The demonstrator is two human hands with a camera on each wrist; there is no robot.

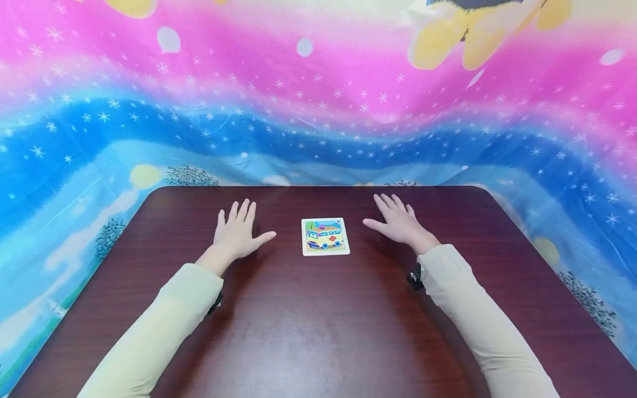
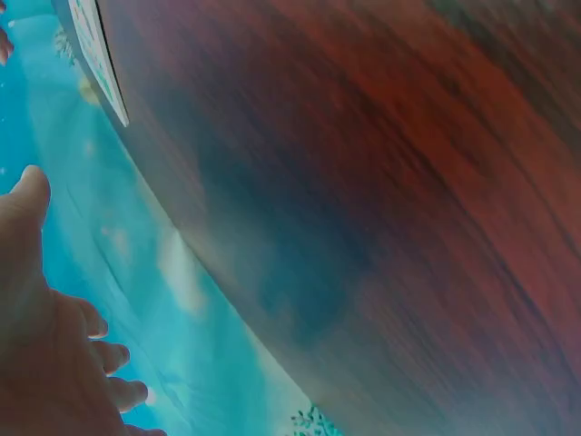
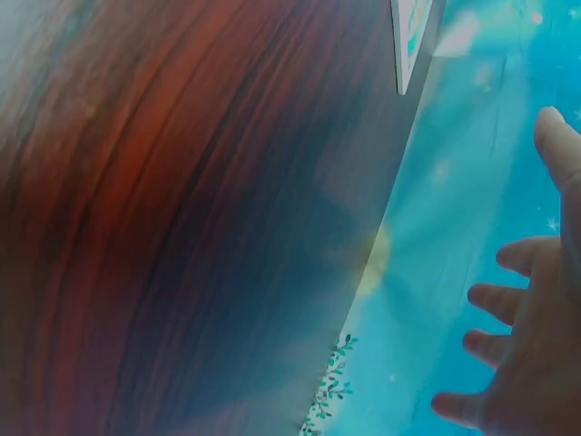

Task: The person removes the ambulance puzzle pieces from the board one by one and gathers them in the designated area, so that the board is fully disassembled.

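Observation:
A square picture board (image 1: 325, 236) with a pale rim lies on the dark table, showing a cartoon yellow ambulance with a red cross. To its left is my left hand (image 1: 236, 232), palm down with fingers spread and the thumb pointing toward the board. My right hand (image 1: 395, 220) mirrors it on the other side, fingers straight and apart, holding nothing. Both hands stand apart from the board, with shadows on the wood beneath. In the left wrist view the edge of the board (image 2: 98, 59) shows at the top; the right wrist view also catches its corner (image 3: 408, 45).
The dark wood-grain table (image 1: 298, 331) has rounded far corners. Behind and beside it hangs a pink and blue cloth (image 1: 318, 110) printed with snowflakes and cartoon figures. A black wrist device (image 1: 414, 277) sits at the right cuff, and another (image 1: 215, 303) at the left.

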